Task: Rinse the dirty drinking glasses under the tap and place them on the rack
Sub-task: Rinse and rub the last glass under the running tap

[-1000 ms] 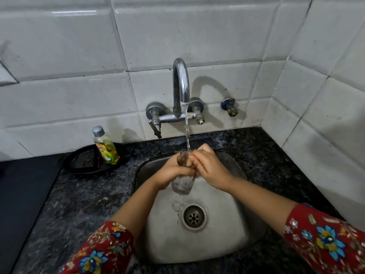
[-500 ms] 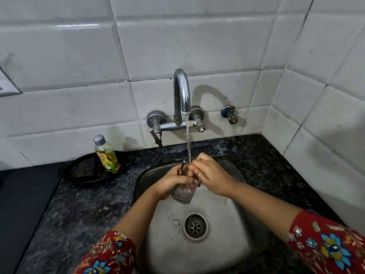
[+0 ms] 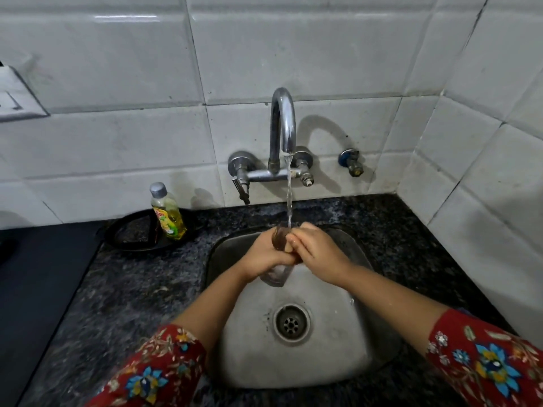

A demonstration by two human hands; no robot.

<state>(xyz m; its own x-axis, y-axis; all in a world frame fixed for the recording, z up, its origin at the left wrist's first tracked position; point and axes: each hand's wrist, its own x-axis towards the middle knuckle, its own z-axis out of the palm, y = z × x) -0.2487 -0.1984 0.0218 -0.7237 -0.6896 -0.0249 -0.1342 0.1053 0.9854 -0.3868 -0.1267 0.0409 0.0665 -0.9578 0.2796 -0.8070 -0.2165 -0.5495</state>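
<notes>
At the sink [image 3: 338,365], our left hand [image 3: 266,255] wraps its fingers around the glass [image 3: 276,276] under the tap [image 3: 282,124]; our right hand [image 3: 318,254] rubs the rim, fingers closed on it. Wet glass could slip and crack against the steel.

The supporting surface was a dark, speckled granite countertop [image 3: 123,289] which ran along the white-tiled wall and into the right corner. A square stainless-steel sink [image 3: 338,356] with a round central drain [image 3: 291,324] was set into it, right of centre. At the far left of the sink a round black tray [image 3: 132,239] lay directly on the counter, close to the wall. A clear plastic bottle of yellow dish liquid with a grey cap [image 3: 169,214] stood upright on the tray's right side. A flat, plain dark surface [image 3: 35,289] adjoined the granite on the left.
</notes>
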